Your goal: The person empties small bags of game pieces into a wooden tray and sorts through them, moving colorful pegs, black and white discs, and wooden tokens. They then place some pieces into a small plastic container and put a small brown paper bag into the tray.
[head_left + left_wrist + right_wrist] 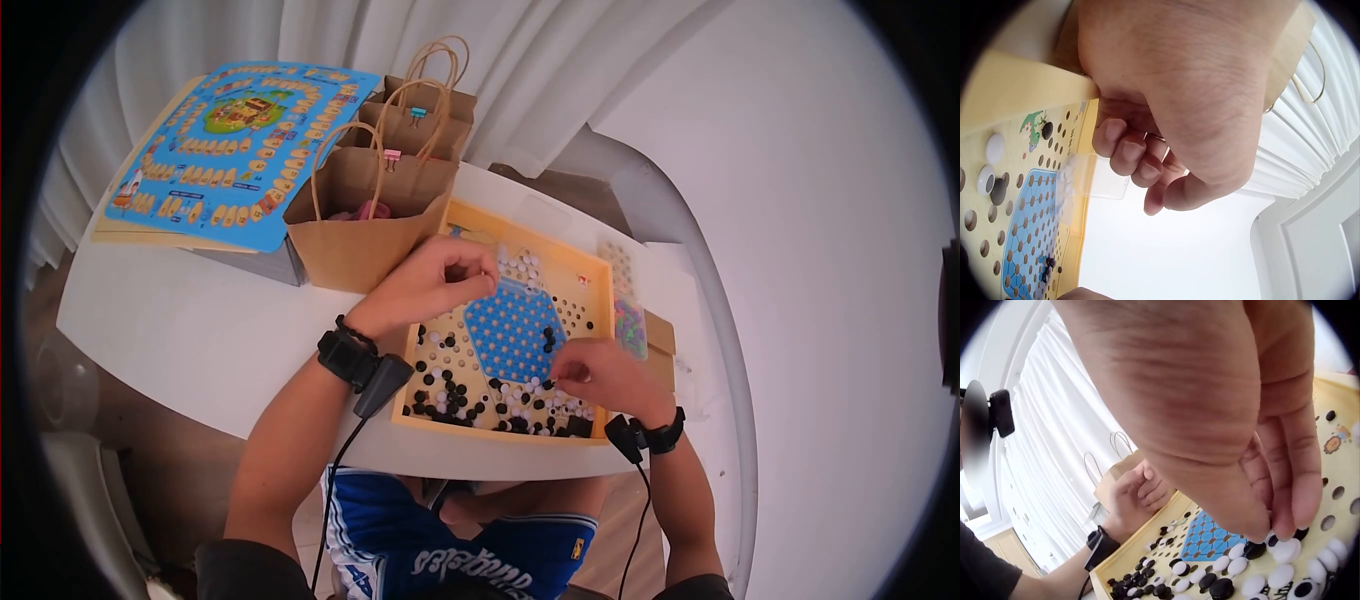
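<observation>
White table, script-lettered blue shorts, right fingers bunched at stones, grip unclear, left fingers loosely curled.

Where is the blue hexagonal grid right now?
In the head view, the blue hexagonal grid lies in the middle of the wooden game tray, between the left hand at its upper left and the right hand at its lower right.

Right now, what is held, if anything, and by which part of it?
The left hand shows nothing in its grip. The right hand has fingertips at black and white game stones; whether they pinch one cannot be told.
</observation>
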The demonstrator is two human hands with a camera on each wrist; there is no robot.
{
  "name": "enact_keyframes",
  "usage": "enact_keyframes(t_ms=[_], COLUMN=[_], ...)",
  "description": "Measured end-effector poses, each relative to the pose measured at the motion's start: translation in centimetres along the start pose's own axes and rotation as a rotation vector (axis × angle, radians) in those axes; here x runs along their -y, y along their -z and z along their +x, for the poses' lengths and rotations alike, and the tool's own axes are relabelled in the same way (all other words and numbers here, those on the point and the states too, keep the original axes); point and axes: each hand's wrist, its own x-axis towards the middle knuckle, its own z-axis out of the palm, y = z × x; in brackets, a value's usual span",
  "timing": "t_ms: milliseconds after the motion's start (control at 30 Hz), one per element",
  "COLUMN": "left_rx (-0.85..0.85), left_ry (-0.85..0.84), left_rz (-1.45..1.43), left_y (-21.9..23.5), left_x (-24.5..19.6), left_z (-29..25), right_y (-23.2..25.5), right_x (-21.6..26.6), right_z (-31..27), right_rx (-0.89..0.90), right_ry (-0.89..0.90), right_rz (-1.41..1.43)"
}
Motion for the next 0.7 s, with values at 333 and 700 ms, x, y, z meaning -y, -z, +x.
enact_keyframes(t_ms=[333, 700], left_rx=[-0.001, 0.004], left_ry=[-0.006, -0.002], left_rz=[0.012, 0.016], left_y=[0.0, 0.0], left_x=[0.0, -0.3], left_z=[0.1, 0.0], right_y=[-0.8, 3.9], right_x=[-0.6, -0.2], right_z=[0.6, 5.9], right_rx=[0.072, -0.2], right_ry=[0.005, -0.091], right_rz=[-0.154, 0.069])
